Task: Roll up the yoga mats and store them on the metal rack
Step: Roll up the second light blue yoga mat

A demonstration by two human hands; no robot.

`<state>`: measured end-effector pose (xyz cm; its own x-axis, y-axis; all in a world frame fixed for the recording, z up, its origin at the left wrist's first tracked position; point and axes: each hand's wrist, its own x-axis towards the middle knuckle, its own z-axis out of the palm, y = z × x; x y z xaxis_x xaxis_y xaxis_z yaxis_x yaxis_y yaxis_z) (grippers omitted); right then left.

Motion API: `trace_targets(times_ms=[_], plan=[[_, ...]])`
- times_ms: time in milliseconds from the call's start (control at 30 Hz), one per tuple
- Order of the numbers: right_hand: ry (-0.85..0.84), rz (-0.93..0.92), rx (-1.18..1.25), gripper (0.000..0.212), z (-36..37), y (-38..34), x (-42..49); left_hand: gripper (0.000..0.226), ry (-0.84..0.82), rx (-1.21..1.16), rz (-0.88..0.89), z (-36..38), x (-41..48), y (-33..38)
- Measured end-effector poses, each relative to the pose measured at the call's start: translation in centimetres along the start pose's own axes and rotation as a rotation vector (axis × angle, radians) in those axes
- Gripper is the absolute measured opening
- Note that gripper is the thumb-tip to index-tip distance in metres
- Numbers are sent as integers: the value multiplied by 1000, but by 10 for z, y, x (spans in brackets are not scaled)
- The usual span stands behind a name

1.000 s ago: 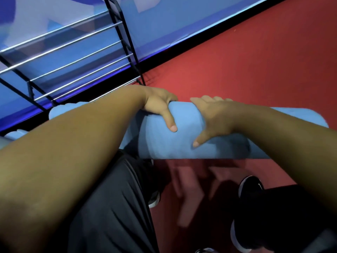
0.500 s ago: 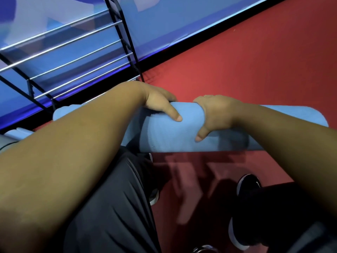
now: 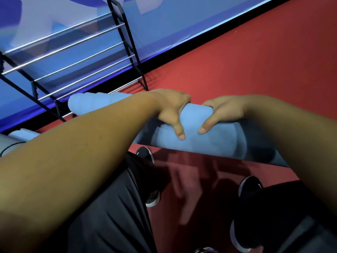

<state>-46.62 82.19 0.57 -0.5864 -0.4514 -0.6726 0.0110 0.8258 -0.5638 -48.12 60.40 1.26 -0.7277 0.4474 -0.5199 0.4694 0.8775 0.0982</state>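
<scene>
Both hands clamp one roll: the left hand (image 3: 171, 110) and the right hand (image 3: 226, 111) sit side by side, a little apart, atop a light-blue rolled foam yoga mat (image 3: 197, 125). Their fingers hook over its far side, largely out of sight, and their thumbs (image 3: 179, 131) press down its near face. A bare strip of mat shows between the two hands.

The roll runs crosswise under the grip. Its left end pokes out beyond the left forearm, up and to the left of the hands. Its right stretch passes beneath the right forearm and is hidden there. The mat lies at a slant, the left end farther from the person than the right.

Just beyond the left hand, behind the roll's left end, stands a black-framed metal rack with chrome rods (image 3: 82, 57), one upright's foot close to the left knuckles in the view. Whether the mat touches the rack cannot be told. The rack backs onto a blue wall (image 3: 164, 19) and stands on a red floor (image 3: 246, 61) that stretches away beyond the right hand.

Below the grip, toward the person, floor and shadow show under the roll, along with two black shoes with white soles (image 3: 249, 187) and dark grey shorts (image 3: 109, 216). Far left of the hands, past the left forearm, the end of a second light-blue roll (image 3: 23, 133) lies beside a grey roll (image 3: 9, 147), low by the rack's base.
</scene>
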Motion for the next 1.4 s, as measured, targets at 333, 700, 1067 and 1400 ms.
trace_targets(times_ms=[333, 700, 1067, 1400], plan=[[413, 0, -853, 162, 24, -13, 8, 65, -162, -555, -145, -3, -2, -47], [319, 40, -634, 116, 19, -23, 16, 60, -303, -642, -140, 4, -2, -51], [-5, 81, 152, 67, 3, -1, 16, 112, -137, -65, -13, 0, 5, -27], [145, -25, -292, 76, 12, -40, 22, 74, -256, -413, -92, 9, -6, -67]])
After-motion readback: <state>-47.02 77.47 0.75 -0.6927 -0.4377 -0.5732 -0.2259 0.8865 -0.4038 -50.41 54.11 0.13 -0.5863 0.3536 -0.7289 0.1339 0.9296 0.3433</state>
